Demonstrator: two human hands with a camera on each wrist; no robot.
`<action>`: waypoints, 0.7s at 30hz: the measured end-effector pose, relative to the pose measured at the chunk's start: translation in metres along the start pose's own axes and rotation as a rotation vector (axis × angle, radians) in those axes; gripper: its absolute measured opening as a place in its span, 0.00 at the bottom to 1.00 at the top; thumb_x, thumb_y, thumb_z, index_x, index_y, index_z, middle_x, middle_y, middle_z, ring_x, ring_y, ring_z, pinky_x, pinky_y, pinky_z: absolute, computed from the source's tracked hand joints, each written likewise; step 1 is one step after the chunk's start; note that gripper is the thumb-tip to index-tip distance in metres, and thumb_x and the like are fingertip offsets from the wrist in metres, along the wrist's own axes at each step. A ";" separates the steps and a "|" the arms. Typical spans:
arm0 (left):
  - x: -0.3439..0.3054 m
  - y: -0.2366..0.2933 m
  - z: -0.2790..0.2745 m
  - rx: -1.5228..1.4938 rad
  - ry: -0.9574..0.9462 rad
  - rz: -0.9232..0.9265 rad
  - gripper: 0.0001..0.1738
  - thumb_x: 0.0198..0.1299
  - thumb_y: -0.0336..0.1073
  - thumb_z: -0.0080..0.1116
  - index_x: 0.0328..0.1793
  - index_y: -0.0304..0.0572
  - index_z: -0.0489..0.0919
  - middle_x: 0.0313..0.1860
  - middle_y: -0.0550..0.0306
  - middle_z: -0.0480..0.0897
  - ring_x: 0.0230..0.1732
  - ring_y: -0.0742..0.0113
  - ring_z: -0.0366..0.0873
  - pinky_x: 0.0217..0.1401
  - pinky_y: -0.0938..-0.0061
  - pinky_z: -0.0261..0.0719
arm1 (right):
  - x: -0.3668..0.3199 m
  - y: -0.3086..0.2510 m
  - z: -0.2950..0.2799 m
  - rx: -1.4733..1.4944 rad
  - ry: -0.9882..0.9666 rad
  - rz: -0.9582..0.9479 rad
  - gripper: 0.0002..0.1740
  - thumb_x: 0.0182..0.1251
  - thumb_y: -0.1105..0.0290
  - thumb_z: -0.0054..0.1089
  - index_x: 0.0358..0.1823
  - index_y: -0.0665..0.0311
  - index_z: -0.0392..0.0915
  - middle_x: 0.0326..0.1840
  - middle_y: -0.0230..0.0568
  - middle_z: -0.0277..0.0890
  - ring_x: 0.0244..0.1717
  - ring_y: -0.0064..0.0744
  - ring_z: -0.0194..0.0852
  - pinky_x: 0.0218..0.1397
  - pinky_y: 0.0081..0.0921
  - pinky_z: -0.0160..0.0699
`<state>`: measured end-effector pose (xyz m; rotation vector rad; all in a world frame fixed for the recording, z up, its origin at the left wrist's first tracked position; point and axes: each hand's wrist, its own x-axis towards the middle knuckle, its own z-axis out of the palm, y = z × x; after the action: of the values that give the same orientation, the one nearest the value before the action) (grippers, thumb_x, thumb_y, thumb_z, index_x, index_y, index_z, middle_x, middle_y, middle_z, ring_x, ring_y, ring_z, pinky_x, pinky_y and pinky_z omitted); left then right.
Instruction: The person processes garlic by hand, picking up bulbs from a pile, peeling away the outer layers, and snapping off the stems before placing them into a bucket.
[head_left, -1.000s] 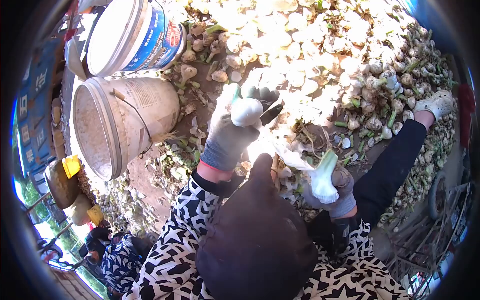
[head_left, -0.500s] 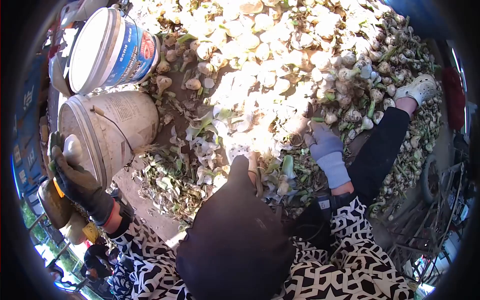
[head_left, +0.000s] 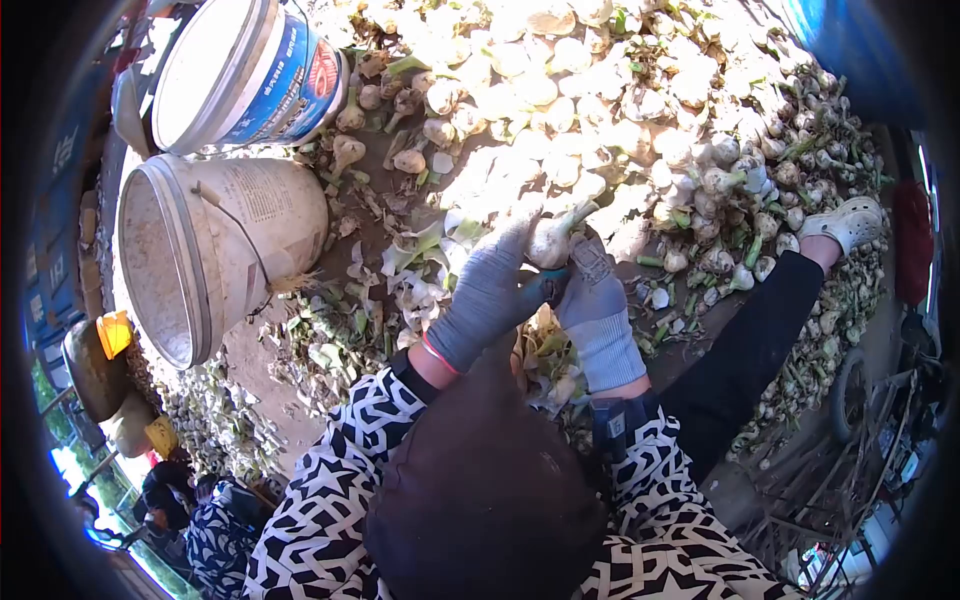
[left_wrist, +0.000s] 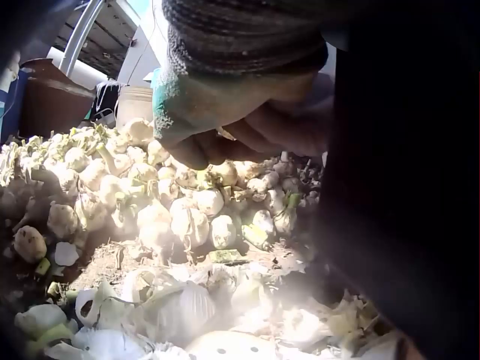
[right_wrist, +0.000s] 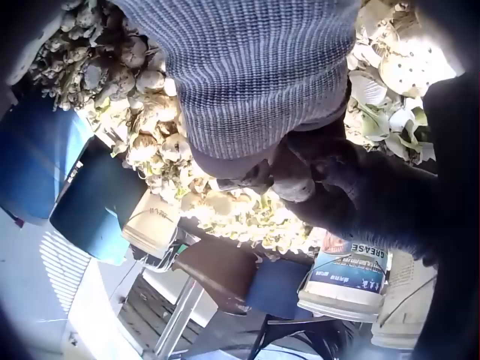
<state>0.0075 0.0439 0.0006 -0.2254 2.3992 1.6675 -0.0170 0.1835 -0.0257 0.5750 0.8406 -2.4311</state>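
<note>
A garlic bulb [head_left: 550,243] with its stem pointing up and right is held between two gloved hands, over the ground in front of the person. The left hand [head_left: 490,300] grips the bulb from the left, thumb close under it. On the other side the right hand [head_left: 595,305] holds it with curled fingers. In the right wrist view, a pale part of the bulb [right_wrist: 294,187] shows between the dark fingers. The left hand [left_wrist: 225,112] hides the bulb in the left wrist view. Loose garlic skins [head_left: 415,260] lie left of the hands.
A large heap of garlic bulbs [head_left: 720,180] spreads ahead and right. To the left, a dirty white bucket [head_left: 265,215] lies tipped beside a blue-labelled bucket [head_left: 290,85]. The person's shoe [head_left: 850,222] rests by the heap. Another person [head_left: 215,530] sits at lower left.
The left hand carried a white peeled bulb to the tipped bucket's mouth and came back without it. The right hand let go of a stripped stem, reached to the heap, and now holds an unpeeled bulb.
</note>
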 end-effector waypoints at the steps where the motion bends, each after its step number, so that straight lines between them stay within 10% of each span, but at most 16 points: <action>1: 0.000 0.002 -0.005 0.103 0.068 0.118 0.43 0.47 0.38 0.75 0.69 0.35 0.66 0.52 0.46 0.80 0.54 0.52 0.80 0.55 0.65 0.78 | -0.001 0.000 0.011 -0.051 0.094 -0.066 0.19 0.67 0.66 0.61 0.57 0.63 0.72 0.45 0.42 0.78 0.39 0.29 0.81 0.43 0.26 0.84; 2: -0.002 0.005 -0.011 0.108 0.075 0.120 0.43 0.47 0.38 0.75 0.69 0.35 0.66 0.52 0.46 0.80 0.54 0.52 0.80 0.55 0.65 0.78 | 0.000 -0.002 0.011 -0.050 0.086 -0.064 0.19 0.67 0.66 0.61 0.57 0.63 0.72 0.45 0.42 0.78 0.39 0.29 0.81 0.43 0.26 0.84; 4: -0.008 0.010 -0.023 0.247 0.117 0.260 0.42 0.49 0.35 0.73 0.69 0.33 0.66 0.54 0.44 0.79 0.55 0.52 0.79 0.58 0.65 0.77 | 0.005 -0.012 0.016 -0.970 -0.002 -0.271 0.14 0.65 0.66 0.65 0.47 0.64 0.79 0.34 0.34 0.80 0.36 0.19 0.78 0.40 0.19 0.78; 9: -0.016 0.003 -0.024 0.169 0.117 0.316 0.42 0.51 0.36 0.72 0.71 0.33 0.64 0.57 0.45 0.78 0.55 0.57 0.79 0.61 0.67 0.75 | -0.001 -0.029 0.027 -0.980 -0.048 -0.217 0.06 0.66 0.71 0.63 0.39 0.66 0.82 0.31 0.30 0.81 0.33 0.17 0.76 0.38 0.18 0.77; 11: -0.015 0.003 -0.029 -0.266 0.010 0.091 0.40 0.53 0.48 0.68 0.70 0.39 0.66 0.58 0.42 0.79 0.57 0.49 0.79 0.60 0.60 0.75 | -0.007 -0.031 0.024 -0.892 -0.044 -0.165 0.06 0.67 0.73 0.61 0.41 0.67 0.82 0.32 0.31 0.81 0.33 0.17 0.76 0.37 0.17 0.78; 12: -0.018 0.006 -0.033 -0.624 -0.161 -0.132 0.37 0.60 0.40 0.66 0.71 0.33 0.64 0.59 0.46 0.76 0.58 0.60 0.78 0.60 0.66 0.76 | -0.010 -0.030 0.023 -0.818 -0.036 -0.127 0.07 0.68 0.74 0.58 0.44 0.69 0.81 0.33 0.33 0.81 0.33 0.18 0.77 0.37 0.17 0.78; 15: -0.020 -0.050 -0.035 -0.500 -0.314 0.162 0.33 0.66 0.46 0.56 0.71 0.33 0.64 0.56 0.46 0.78 0.54 0.58 0.79 0.58 0.67 0.78 | -0.017 -0.042 0.026 -0.904 -0.077 0.031 0.09 0.70 0.73 0.56 0.46 0.71 0.79 0.35 0.36 0.81 0.33 0.19 0.78 0.37 0.16 0.79; 16: -0.020 -0.024 -0.038 -1.061 -0.290 -0.323 0.29 0.72 0.50 0.45 0.66 0.32 0.69 0.53 0.48 0.80 0.53 0.58 0.80 0.55 0.66 0.80 | -0.019 -0.048 0.028 -0.873 -0.116 0.158 0.10 0.70 0.72 0.56 0.46 0.72 0.79 0.38 0.37 0.81 0.35 0.21 0.78 0.40 0.17 0.79; 17: -0.012 -0.012 -0.041 -1.160 -0.344 -0.397 0.26 0.73 0.49 0.41 0.63 0.33 0.73 0.53 0.50 0.81 0.52 0.58 0.81 0.54 0.66 0.80 | -0.021 -0.046 0.029 -0.869 -0.115 0.160 0.10 0.70 0.72 0.56 0.46 0.72 0.79 0.38 0.37 0.81 0.35 0.21 0.78 0.40 0.17 0.79; 19: -0.007 -0.006 -0.051 0.033 -0.296 -0.085 0.25 0.74 0.48 0.41 0.63 0.34 0.73 0.52 0.48 0.81 0.51 0.59 0.81 0.52 0.68 0.80 | -0.031 -0.038 0.032 -0.526 -0.296 0.318 0.10 0.69 0.73 0.57 0.46 0.73 0.79 0.38 0.37 0.81 0.37 0.23 0.79 0.44 0.19 0.79; 21: -0.006 -0.027 -0.050 -0.020 -0.292 0.074 0.23 0.73 0.44 0.45 0.66 0.36 0.70 0.52 0.46 0.82 0.51 0.59 0.81 0.50 0.69 0.80 | -0.028 -0.021 0.028 -0.309 -0.308 0.325 0.10 0.68 0.74 0.58 0.46 0.73 0.78 0.38 0.37 0.81 0.40 0.26 0.79 0.47 0.20 0.79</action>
<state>0.0159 -0.0120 -0.0052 0.0996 2.1984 1.6272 -0.0135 0.1882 0.0185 0.1946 0.8891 -1.9781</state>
